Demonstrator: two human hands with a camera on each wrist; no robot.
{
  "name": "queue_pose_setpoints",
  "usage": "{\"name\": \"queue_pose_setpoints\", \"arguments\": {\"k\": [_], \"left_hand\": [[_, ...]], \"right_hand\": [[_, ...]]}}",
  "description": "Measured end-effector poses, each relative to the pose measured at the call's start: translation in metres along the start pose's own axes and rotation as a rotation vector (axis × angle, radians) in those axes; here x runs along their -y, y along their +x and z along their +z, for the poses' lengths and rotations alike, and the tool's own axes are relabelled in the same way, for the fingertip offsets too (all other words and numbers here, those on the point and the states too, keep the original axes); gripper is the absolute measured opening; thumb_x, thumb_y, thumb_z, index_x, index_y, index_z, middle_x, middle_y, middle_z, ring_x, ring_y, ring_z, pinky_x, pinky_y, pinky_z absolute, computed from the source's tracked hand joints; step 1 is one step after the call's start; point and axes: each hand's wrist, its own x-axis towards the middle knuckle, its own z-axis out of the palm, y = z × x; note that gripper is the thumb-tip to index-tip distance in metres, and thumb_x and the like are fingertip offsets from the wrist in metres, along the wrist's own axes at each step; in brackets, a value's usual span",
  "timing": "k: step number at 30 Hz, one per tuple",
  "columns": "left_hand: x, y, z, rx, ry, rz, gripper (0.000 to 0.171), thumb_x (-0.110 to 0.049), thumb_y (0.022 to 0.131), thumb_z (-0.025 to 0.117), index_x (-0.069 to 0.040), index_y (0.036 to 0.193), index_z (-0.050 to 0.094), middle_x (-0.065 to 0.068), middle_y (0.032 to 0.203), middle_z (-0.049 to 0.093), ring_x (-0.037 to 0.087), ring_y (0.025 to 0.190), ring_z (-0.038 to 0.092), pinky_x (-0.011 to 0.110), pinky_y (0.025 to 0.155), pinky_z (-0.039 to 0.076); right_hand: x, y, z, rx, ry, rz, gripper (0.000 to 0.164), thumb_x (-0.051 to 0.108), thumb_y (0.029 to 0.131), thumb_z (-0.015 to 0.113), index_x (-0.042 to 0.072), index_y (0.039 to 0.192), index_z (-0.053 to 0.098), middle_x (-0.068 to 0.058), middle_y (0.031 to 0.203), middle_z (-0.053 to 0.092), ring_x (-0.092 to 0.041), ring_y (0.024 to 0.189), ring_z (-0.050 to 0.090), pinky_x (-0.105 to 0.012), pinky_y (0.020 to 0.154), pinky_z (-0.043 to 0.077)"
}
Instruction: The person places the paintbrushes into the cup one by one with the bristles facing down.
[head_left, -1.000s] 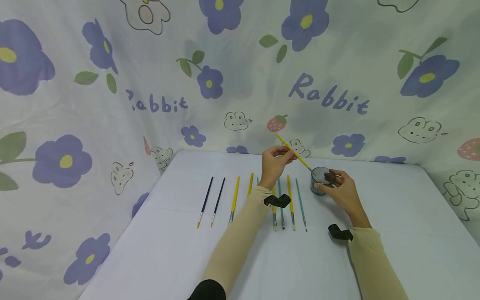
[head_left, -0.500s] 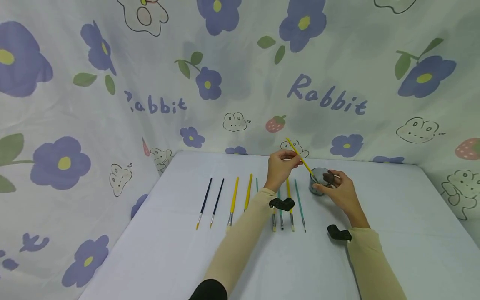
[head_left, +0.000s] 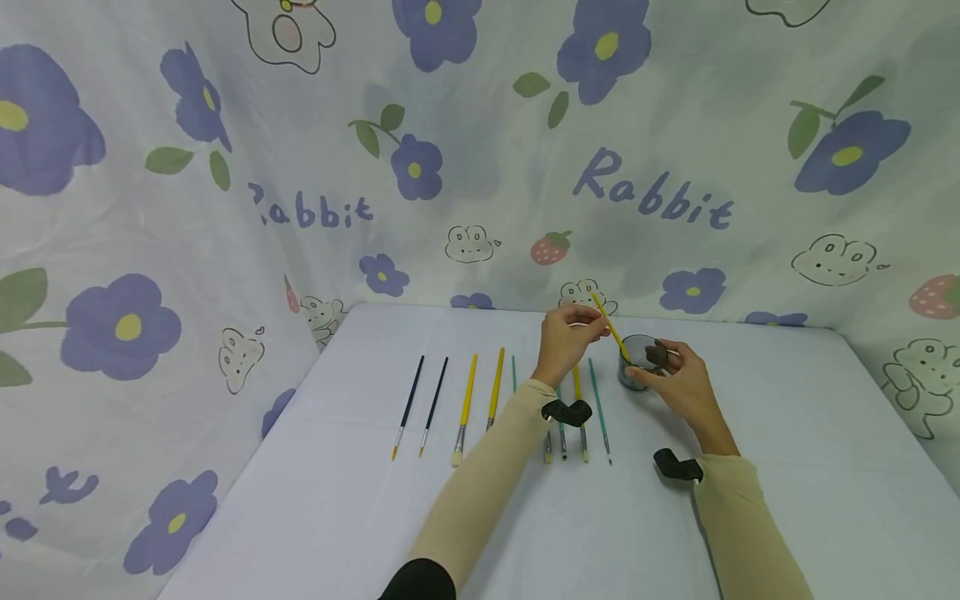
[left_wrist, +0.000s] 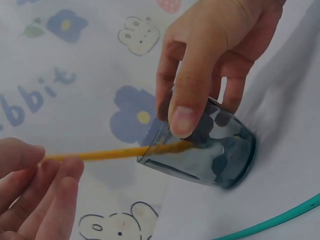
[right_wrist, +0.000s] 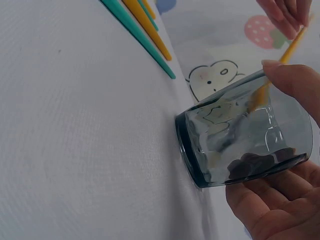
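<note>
In the head view my left hand (head_left: 564, 342) pinches a yellow-handled paintbrush (head_left: 612, 330) near the top of its handle. The brush leans into a clear grey-blue drinking glass (left_wrist: 231, 167), its lower part showing through the wall. That glass stands on the table, and my right hand (head_left: 684, 382) grips it around the side, thumb toward the front. Seen from the right wrist, the lower end of the brush inside the glass (right_wrist: 225, 132) is blurred. Left of the glass lie several brushes in a row, some partly hidden behind my left forearm.
Two dark-handled brushes (head_left: 409, 404) lie at the row's left end, followed by a yellow brush (head_left: 468, 396). A teal brush (head_left: 599, 400) ends the row nearest the glass. A patterned curtain (head_left: 465, 167) rises behind the white table (head_left: 315, 508).
My left hand has moved right, toward the glass, and the yellow paintbrush has sunk deeper into it and become steeper. My right hand stays on the glass.
</note>
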Motion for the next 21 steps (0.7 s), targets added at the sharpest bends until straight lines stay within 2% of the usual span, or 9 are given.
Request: {"name": "queue_pose_setpoints", "arguments": {"k": [6, 12, 18, 21], "left_hand": [[0.001, -0.001, 0.0, 0.007, 0.01, 0.007, 0.011, -0.006, 0.095, 0.074, 0.001, 0.102, 0.075, 0.018, 0.101, 0.076, 0.03, 0.089, 0.08, 0.027, 0.08, 0.066], [0.001, -0.002, -0.004, 0.008, 0.019, -0.001, 0.015, -0.009, 0.095, 0.075, 0.001, 0.106, 0.075, 0.016, 0.102, 0.077, 0.027, 0.089, 0.08, 0.027, 0.081, 0.066], [0.003, -0.005, -0.018, 0.01, 0.051, -0.002, 0.014, -0.011, 0.095, 0.075, -0.002, 0.105, 0.075, 0.015, 0.102, 0.078, 0.024, 0.088, 0.08, 0.027, 0.08, 0.066], [0.003, -0.005, -0.029, -0.003, 0.066, -0.007, 0.014, -0.011, 0.094, 0.076, -0.003, 0.105, 0.075, 0.017, 0.102, 0.078, 0.022, 0.085, 0.079, 0.027, 0.078, 0.066]], "right_hand": [[0.0, 0.0, -0.001, -0.006, -0.016, -0.009, 0.097, 0.043, 0.085, 0.085, 0.001, 0.156, 0.034, -0.024, 0.152, 0.054, -0.039, 0.145, 0.051, -0.054, 0.117, 0.046], [-0.001, 0.0, -0.001, -0.01, -0.024, -0.016, 0.099, 0.044, 0.084, 0.085, 0.001, 0.157, 0.034, -0.025, 0.151, 0.054, -0.041, 0.144, 0.051, -0.056, 0.117, 0.045], [-0.002, 0.0, 0.0, -0.005, -0.025, -0.017, 0.099, 0.044, 0.084, 0.085, 0.001, 0.157, 0.034, -0.024, 0.151, 0.055, -0.04, 0.144, 0.051, -0.054, 0.116, 0.046], [-0.001, -0.001, 0.0, -0.005, -0.03, -0.015, 0.097, 0.043, 0.085, 0.085, 0.002, 0.157, 0.034, -0.023, 0.151, 0.055, -0.038, 0.144, 0.052, -0.046, 0.113, 0.049]]}}
